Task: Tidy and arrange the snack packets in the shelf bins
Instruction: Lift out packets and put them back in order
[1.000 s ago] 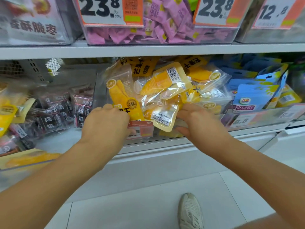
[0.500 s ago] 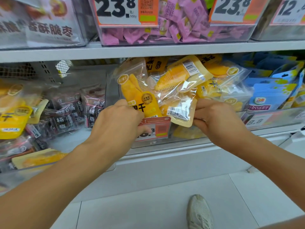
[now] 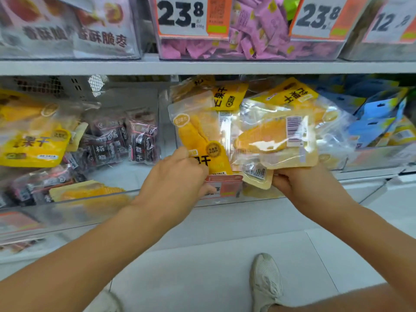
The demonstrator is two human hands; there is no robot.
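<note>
A clear bin (image 3: 225, 200) on the lower shelf holds several yellow dried-mango packets. My left hand (image 3: 175, 179) grips the lower edge of an upright mango packet (image 3: 200, 136) at the bin's front left. My right hand (image 3: 301, 183) pinches the bottom of a clear-backed mango packet (image 3: 272, 140) with its barcode side toward me, held up in front of the pile. More mango packets (image 3: 292, 95) lie behind them.
The bin to the left holds dark plum packets (image 3: 126, 140) and yellow packets (image 3: 33, 145). Blue packets (image 3: 378, 122) fill the bin on the right. Pink packets (image 3: 254, 30) sit behind price tags on the upper shelf. A shoe (image 3: 265, 282) stands on the white floor.
Both hands have lifted their packets more upright at the bin's front. The right hand's packet now stands higher, and the view has shifted closer to the shelf.
</note>
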